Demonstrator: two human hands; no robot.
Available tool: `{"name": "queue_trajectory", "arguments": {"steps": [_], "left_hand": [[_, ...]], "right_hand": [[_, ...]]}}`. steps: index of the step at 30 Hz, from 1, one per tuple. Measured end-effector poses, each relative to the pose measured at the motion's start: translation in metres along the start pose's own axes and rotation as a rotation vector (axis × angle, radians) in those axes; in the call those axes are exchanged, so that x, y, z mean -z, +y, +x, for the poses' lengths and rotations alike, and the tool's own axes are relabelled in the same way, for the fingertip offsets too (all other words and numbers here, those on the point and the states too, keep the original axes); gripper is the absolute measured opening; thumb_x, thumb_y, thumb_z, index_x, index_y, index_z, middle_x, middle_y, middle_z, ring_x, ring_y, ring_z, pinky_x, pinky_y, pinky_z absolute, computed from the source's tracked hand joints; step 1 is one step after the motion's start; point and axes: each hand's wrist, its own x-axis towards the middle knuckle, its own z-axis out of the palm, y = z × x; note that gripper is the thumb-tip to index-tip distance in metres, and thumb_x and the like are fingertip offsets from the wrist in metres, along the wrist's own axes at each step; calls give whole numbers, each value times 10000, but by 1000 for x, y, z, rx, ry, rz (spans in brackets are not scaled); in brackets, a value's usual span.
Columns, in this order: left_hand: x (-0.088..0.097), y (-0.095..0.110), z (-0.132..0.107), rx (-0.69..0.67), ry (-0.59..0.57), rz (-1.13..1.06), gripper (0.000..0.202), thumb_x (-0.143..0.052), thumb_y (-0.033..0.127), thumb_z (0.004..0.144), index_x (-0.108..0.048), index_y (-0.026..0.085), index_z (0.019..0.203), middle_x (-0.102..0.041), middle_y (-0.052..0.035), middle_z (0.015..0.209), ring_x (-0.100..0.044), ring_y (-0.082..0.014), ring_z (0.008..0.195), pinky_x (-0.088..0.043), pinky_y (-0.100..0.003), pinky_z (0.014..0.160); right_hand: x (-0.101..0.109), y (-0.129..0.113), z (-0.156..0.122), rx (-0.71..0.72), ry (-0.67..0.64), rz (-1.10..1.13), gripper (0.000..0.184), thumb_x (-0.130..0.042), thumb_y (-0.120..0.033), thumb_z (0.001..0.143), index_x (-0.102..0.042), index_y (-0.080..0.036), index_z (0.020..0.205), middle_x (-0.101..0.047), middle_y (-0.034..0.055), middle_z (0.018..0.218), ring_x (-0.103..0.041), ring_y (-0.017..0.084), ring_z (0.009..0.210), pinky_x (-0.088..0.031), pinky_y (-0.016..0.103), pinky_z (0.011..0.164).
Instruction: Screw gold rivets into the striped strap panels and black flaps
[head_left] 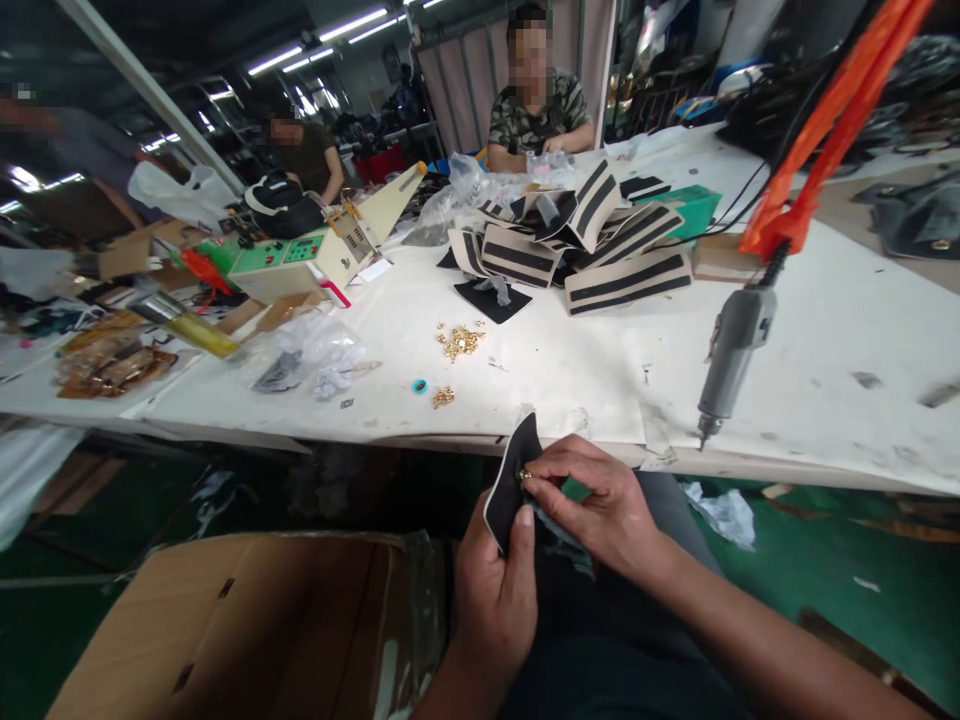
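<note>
My left hand [499, 590] grips a small black panel with a pale edge [507, 488], thumb on its dark face and fingers behind it. Between the thumb and forefinger of my right hand [592, 495] is a small gold metal fitting [525, 476], held against the dark face of the panel. Whether it is fixed there cannot be seen. On the white table [600, 370] lie a larger pile of gold fittings [461, 342] and a smaller pile [443, 397]. A small blue ring-shaped item [420, 386] is beside them.
A grey electric screwdriver [731, 355] hangs at the right on an orange strap [832, 130]. Striped beige-and-black panels [630, 280] are heaped behind the gold pieces. A cardboard box [247, 620] stands lower left; a green-and-cream machine [292, 260] sits farther back. Several people work beyond.
</note>
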Motion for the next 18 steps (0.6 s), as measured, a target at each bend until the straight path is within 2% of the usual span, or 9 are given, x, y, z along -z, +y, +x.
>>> {"name": "queue_trajectory", "arguments": {"steps": [4,11,18], "left_hand": [[-8,7,1,-30,1,25,301,-599,366,1049,-730,222,1279,-772,-93,1235,-724,-263,1154,-568,-354,995],[-16,8,-5,-111,-22,73,372,-593,326,1049,-652,246,1408,-722,-120,1355,-714,-275,1206,-564,-387,1049],[-22,-1,-8,-221,-12,114,447,-613,274,1029,-578,280,1474,-626,-135,1487,-656,-309,1325,-561,-434,1085]], "right_hand": [[7,-3,-4,26,79,-19,108,-776,-135,956,-779,-231,1005,-733,26,890,-703,155,810,-577,264,714],[15,-10,-10,64,84,-158,216,-738,-136,949,-803,-240,1128,-763,44,955,-718,187,833,-551,349,768],[20,-13,-16,51,17,-151,452,-895,-367,848,-760,-234,1258,-762,75,1089,-719,257,976,-525,419,869]]}}
